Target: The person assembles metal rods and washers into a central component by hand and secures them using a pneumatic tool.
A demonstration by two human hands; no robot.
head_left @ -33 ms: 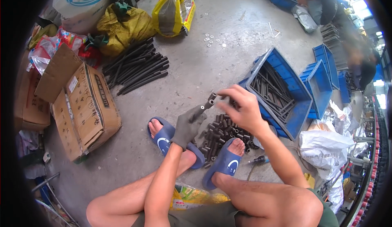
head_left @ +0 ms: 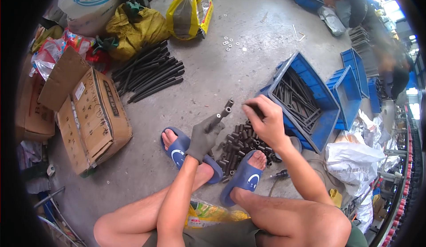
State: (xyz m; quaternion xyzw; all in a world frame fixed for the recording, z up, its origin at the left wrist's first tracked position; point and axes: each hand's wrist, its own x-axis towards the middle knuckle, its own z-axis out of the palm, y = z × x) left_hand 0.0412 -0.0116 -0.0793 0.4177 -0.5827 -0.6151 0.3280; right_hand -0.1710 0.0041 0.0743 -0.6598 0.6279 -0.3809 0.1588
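Observation:
A grey work glove covers my left hand (head_left: 205,136), which is closed round a few short black tubes (head_left: 227,110). Their open ends stick out past the fingers, and a small pale ring shows at the end of one. My bare right hand (head_left: 267,119) is held just right of these tubes, apart from them. Its thumb and fingers are curled together, and what they hold, if anything, is hidden. Below both hands, a pile of short black tubes (head_left: 239,147) lies on the floor between my feet in blue slippers (head_left: 243,182).
Right of my hand, a blue crate (head_left: 327,109) holds long dark rods. Black rods (head_left: 153,76) lie beside an open cardboard box (head_left: 95,118) on the left. Small pale rings (head_left: 228,43) are scattered ahead. A person (head_left: 348,3) crouches at the far right.
My right hand has drawn a little to the right, away from the tubes, and its fingers are more curled. My left hand has hardly moved.

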